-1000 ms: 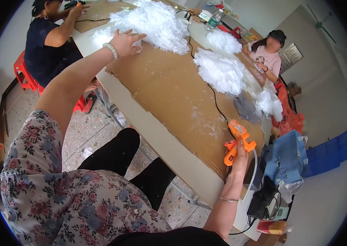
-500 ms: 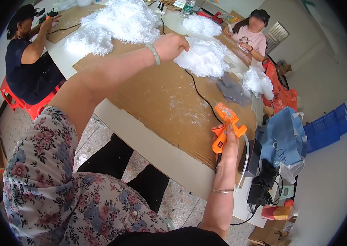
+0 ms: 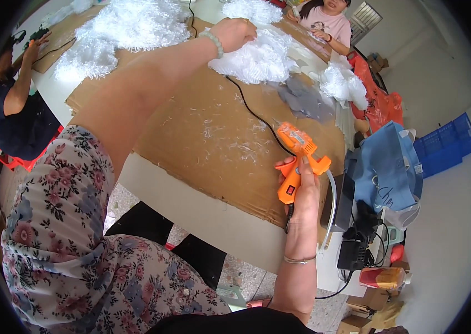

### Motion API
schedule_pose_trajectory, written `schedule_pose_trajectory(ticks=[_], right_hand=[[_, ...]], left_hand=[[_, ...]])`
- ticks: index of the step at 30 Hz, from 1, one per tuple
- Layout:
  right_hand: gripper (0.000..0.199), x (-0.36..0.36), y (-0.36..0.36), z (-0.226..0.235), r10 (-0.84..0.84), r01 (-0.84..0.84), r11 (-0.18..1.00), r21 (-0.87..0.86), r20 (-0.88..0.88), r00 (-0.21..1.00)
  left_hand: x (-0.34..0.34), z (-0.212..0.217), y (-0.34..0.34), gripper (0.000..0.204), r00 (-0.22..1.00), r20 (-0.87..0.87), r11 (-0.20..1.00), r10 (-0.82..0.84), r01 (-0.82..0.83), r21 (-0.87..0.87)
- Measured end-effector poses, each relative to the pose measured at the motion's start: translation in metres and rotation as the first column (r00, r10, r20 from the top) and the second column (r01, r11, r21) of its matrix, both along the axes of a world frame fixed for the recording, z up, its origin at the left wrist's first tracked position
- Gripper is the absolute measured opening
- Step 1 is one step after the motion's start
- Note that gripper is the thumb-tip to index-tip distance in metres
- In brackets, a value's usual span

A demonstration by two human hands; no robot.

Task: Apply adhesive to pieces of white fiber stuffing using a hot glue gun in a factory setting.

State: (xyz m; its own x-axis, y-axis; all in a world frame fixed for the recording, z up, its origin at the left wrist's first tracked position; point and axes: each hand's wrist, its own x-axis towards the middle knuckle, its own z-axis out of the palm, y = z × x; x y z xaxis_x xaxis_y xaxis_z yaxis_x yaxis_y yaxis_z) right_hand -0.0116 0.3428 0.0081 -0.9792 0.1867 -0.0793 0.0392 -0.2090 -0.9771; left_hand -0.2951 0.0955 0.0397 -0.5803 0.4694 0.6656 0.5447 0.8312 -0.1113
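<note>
My right hand is wrapped round the handle of an orange hot glue gun, held above the cardboard with its nozzle end pointing away from me. A clear, bending glue stick trails from the gun's back, and its black cord runs off to the far left. Reaching far across the table, my left hand has its fingers curled together at the upper edge of a heap of white fringed pieces. Whatever those fingers pinch is hidden.
A brown cardboard sheet, strewn with white shreds, covers much of the white table. Larger white fluffy heaps lie far left. Grey pieces, a blue bag and a black adapter are at right. Two people sit across the table.
The view has shifted, so the table things appear farther up and left. My left hand has moved rightward over the white heap. The glue gun stays in my right hand.
</note>
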Motion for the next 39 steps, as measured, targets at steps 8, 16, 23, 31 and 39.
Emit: schedule_pose_trajectory(ticks=[8,16,23,31,39], right_hand=[[0.032,-0.01,0.011,-0.008,-0.05,0.051,0.994,-0.095,0.007,0.999],[0.031,-0.012,0.022,-0.008,-0.161,0.153,0.976,-0.154,-0.037,0.986],[0.03,-0.015,0.032,-0.01,-0.142,0.138,0.985,-0.107,-0.03,0.989],[0.028,-0.011,0.027,-0.005,-0.149,0.148,0.988,-0.044,-0.03,0.988],[0.031,0.0,0.003,0.002,0.013,-0.018,0.999,-0.037,-0.134,0.991]], left_hand=[[0.029,0.047,0.009,0.026,0.842,0.273,0.768,-0.466,0.231,0.598],[0.119,0.036,0.017,0.027,0.592,0.653,0.872,-0.473,0.205,0.445],[0.151,0.034,0.045,0.02,0.758,0.221,0.79,-0.613,0.583,0.19],[0.205,-0.013,-0.016,0.027,0.543,0.108,0.422,-0.832,0.748,-0.513],[0.217,-0.025,-0.046,0.031,0.628,0.109,0.524,-0.77,0.721,-0.453]])
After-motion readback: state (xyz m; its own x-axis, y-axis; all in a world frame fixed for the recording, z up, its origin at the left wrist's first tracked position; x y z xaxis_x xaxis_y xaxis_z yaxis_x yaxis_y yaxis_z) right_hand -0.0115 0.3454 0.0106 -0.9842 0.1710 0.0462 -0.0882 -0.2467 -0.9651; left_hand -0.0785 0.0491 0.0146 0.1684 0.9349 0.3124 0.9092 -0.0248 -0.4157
